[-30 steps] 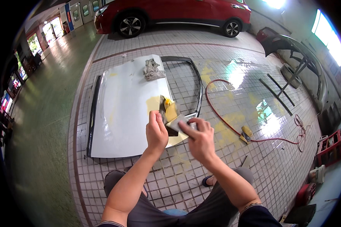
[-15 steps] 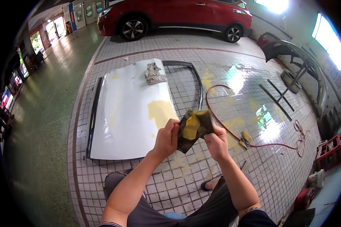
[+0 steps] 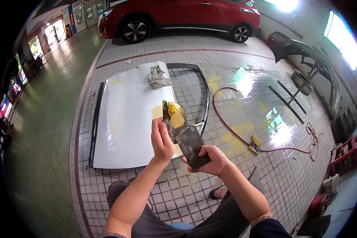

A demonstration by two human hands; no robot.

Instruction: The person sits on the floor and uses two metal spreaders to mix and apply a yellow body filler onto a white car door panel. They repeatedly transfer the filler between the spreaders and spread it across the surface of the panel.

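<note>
My left hand (image 3: 162, 139) grips a dark, stained putty board (image 3: 171, 134) held upright, with a lump of yellow body filler (image 3: 177, 119) on its face. Between the fingers and thumb of my right hand (image 3: 213, 160) is a dark rectangular putty spreader (image 3: 191, 146). Its upper left edge comes up against or just in front of the board's lower right part; whether they touch I cannot tell. Beneath both hands lies a white car door (image 3: 127, 127), its panel marked by a yellow filler patch (image 3: 157, 112). A crumpled grey rag (image 3: 158, 77) rests on the panel.
Right of the door, a red hose (image 3: 281, 152) curls over the tiled floor past a yellow-and-dark block (image 3: 256, 142). A metal stand (image 3: 293, 102) holds a bumper (image 3: 333, 67). The red car (image 3: 178, 18) stands beyond; a red crate (image 3: 343, 154) sits far right.
The spreader and board, overlapped before, have come apart, the board moving up and left in my left hand. My right hand has shifted down and left. The filler now faces me on the raised board.
</note>
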